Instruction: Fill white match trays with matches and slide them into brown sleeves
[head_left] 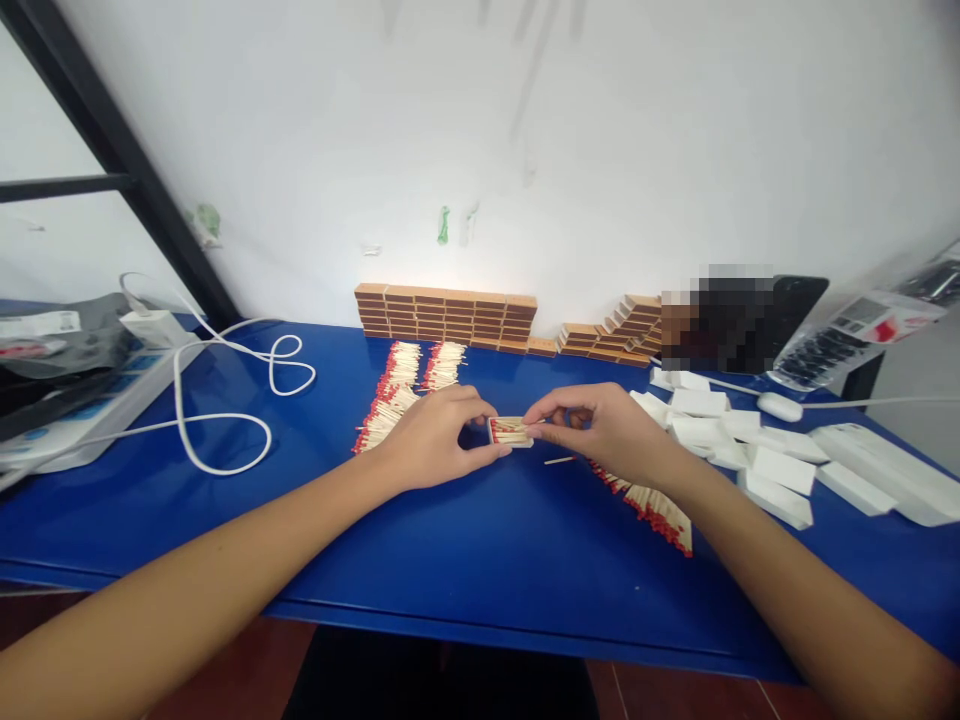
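A small white matchbox tray point(492, 436) with red-tipped matchsticks point(510, 430) in it lies between my hands, low over the table. My left hand point(439, 432) grips its left end between thumb and fingers. At the right end, my right hand point(592, 425) pinches the matchsticks with thumb and forefinger, its fingertips covering part of the tray. Beside my left hand are heaps of loose matchsticks point(397, 385), partly hidden behind it. More matchsticks point(660, 515) lie in a spread under my right wrist, with a single one point(559, 461) poking out to the left.
Stacked brown-sided matchboxes point(446, 318) line the wall, with a stepped pile point(619, 335) further right. White empty-looking trays point(776, 468) are heaped at the right, near a white case point(892, 470) and a dark phone point(799, 320). A white cable point(225, 470) loops at the left beside a power strip point(112, 400).
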